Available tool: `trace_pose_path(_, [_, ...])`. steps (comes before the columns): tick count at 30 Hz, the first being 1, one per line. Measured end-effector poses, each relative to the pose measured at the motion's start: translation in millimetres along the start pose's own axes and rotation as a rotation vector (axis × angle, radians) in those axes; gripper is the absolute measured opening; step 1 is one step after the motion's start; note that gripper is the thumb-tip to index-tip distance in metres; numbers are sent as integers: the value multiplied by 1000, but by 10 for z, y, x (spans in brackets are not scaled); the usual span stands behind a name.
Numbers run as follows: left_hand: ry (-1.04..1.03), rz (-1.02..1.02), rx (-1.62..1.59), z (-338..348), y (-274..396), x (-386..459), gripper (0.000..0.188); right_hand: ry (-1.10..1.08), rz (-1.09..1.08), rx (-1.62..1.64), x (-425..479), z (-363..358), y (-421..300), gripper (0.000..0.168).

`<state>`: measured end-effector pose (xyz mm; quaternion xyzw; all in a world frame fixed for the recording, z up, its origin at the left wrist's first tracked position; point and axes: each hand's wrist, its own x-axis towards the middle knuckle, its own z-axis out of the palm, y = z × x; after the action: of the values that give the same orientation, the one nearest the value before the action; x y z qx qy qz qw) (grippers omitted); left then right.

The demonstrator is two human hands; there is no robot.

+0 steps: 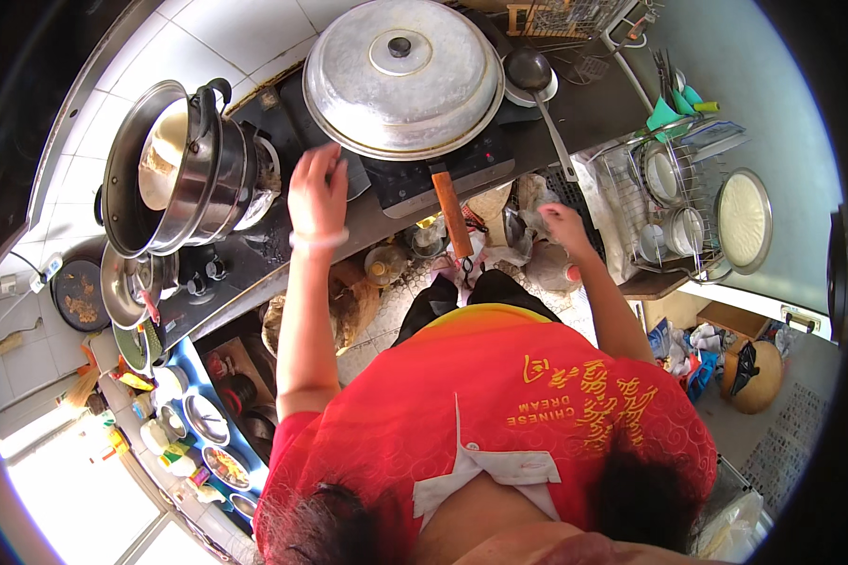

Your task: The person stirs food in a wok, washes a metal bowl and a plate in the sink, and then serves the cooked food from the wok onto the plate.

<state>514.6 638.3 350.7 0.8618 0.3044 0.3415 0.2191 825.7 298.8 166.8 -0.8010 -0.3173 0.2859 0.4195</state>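
Note:
A large domed aluminium lid (410,92) with a black knob covers a pan whose wooden handle (451,212) points towards me. The pan is on a black induction cooker (442,180) with a small red light lit. My left hand (318,187), with a pale band at the wrist, hovers close to the lid's lower left rim. Its fingers are loosely bent and nothing is in them. Over to the right, my right hand (565,229) hangs in front of the counter edge, fingers partly curled, with nothing visible in it. Whether the left fingertips touch the lid is unclear.
A steel ladle (537,85) rests across a white bowl right of the lid. Stacked steel pots (177,176) stand at left on the gas hob. At right are a wire dish rack (661,205) and a round tray of pale batter or dough (744,220). Bottles (385,265) stand below.

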Motion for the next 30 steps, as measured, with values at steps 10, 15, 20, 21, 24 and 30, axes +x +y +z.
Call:
trace_pose_path(10, [-343, 122, 606, 1185, 44, 1824, 38, -198, 455, 913, 776, -659, -437, 53])
trace_pose_path(15, [-453, 16, 551, 1394, 15, 1978, 36, -369, 423, 980, 980, -556, -732, 40])
trace_pose_path(20, [-411, 18, 415, 1296, 40, 1990, 35, -370, 371, 1030, 1019, -617, -692, 25])
trace_pose_path(21, [-379, 23, 388, 1212, 63, 1921, 35, -385, 331, 1006, 998, -663, -667, 25])
trace_pose_path(24, [-276, 104, 279, 786, 202, 1568, 38, -376, 251, 882, 933, -871, -619, 23])
trace_pose_path(30, [-172, -88, 263, -128, 884, 344, 36, -408, 108, 637, 919, -1331, -624, 25])
